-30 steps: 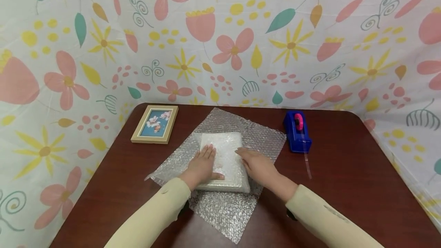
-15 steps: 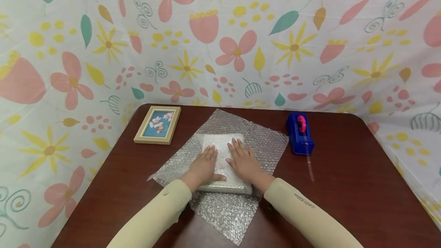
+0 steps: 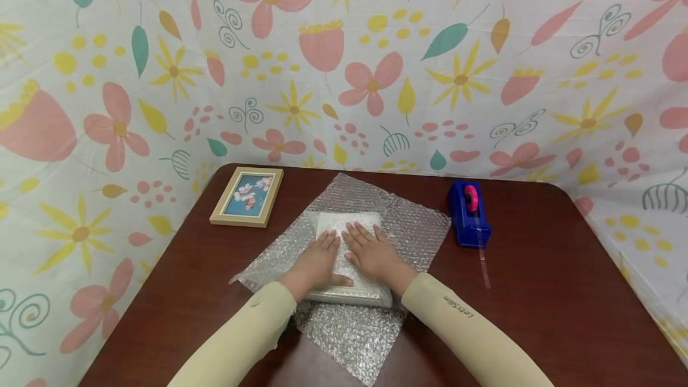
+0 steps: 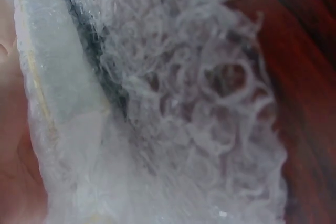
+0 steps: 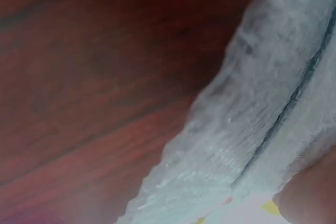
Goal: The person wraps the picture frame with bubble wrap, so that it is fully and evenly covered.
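White bubble-wrapped slab [image 3: 340, 260] lies under left hand [image 3: 317, 260] and right hand [image 3: 375, 255], fingers straight, grip released.

Layout: bubble-wrap sheet [image 3: 352, 339] mid-table, cornerwise on the table [image 3: 537, 291]: one corner toward the back edge, one toward the person, one left, one right. Wrapped package [image 3: 338, 265] on the sheet, about central. Left hand [image 3: 314, 264] on top of the package, left half; right hand [image 3: 376, 257] on top, right half; part of the package shows between them. Picture frame [image 3: 248, 197] back-left on the table, left of the sheet, apart from it. Tape dispenser [image 3: 469, 220] back-right; sheet's right corner just beside it, can't tell if touching. Tape strip [image 3: 484, 267] trails from dispenser's near end toward the person. Cloth [image 3: 349, 28] behind the table and along both sides.
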A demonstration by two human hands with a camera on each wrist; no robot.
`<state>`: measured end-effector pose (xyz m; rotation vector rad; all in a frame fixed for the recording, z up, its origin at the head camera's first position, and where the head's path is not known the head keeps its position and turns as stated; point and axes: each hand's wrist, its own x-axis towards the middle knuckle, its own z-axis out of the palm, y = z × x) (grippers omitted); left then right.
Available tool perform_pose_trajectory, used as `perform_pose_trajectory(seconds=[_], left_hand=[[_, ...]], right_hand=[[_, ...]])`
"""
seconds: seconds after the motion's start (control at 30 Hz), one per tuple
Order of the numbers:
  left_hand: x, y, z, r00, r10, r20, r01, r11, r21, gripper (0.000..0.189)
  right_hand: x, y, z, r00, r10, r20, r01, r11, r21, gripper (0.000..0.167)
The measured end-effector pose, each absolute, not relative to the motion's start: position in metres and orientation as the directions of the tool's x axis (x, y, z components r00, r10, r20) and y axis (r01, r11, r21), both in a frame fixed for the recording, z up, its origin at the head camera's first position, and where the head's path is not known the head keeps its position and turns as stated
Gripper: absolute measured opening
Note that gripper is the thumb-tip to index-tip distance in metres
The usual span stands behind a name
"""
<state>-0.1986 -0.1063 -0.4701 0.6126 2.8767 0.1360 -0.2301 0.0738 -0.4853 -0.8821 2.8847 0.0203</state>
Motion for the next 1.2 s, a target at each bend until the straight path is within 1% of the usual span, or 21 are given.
perform_pose_trajectory(seconds=[0.2,0.4,0.57,0.77,0.93,1.0,1.1,1.17,1.2], left_hand=[[-0.202,-0.106,-0.468,-0.899,0.409,-0.158,0.389,0.910,0.144,0.110],[-0.204,-0.097,-0.463,-0.904,0.382,-0.193,0.355,0.921,0.162,0.110],[-0.204,-0.089,-0.462,-0.902,0.377,-0.212,0.351,0.924,0.150,0.110],[-0.206,-0.092,-0.465,-0.898,0.412,-0.155,0.391,0.908,0.150,0.109],[-0.205,-0.100,-0.463,-0.894,0.429,-0.128,0.414,0.902,0.125,0.106],[-0.204,-0.101,-0.461,-0.895,0.429,-0.121,0.416,0.902,0.114,0.102],[-0.203,-0.101,-0.457,-0.903,0.420,-0.085,0.411,0.905,0.107,0.087],[-0.200,-0.099,-0.454,-0.906,0.423,-0.029,0.416,0.900,0.128,0.074],[-0.196,-0.098,-0.452,-0.905,0.425,0.001,0.420,0.893,0.164,0.069]], right_hand=[[-0.230,0.075,-0.484,-0.820,-0.559,-0.126,-0.559,0.828,-0.035,0.060],[-0.225,0.080,-0.480,-0.832,-0.538,-0.134,-0.536,0.843,-0.051,0.058],[-0.213,0.093,-0.473,-0.818,-0.563,-0.115,-0.553,0.826,-0.110,0.054],[-0.204,0.101,-0.473,-0.810,-0.577,-0.103,-0.567,0.816,-0.114,0.052],[-0.203,0.096,-0.476,-0.807,-0.583,-0.092,-0.568,0.810,-0.145,0.052],[-0.203,0.093,-0.478,-0.803,-0.588,-0.096,-0.571,0.806,-0.156,0.052],[-0.202,0.090,-0.479,-0.801,-0.591,-0.093,-0.573,0.803,-0.162,0.052],[-0.202,0.089,-0.480,-0.803,-0.590,-0.087,-0.573,0.804,-0.160,0.051],[-0.202,0.088,-0.480,-0.806,-0.586,-0.083,-0.570,0.806,-0.160,0.051]])
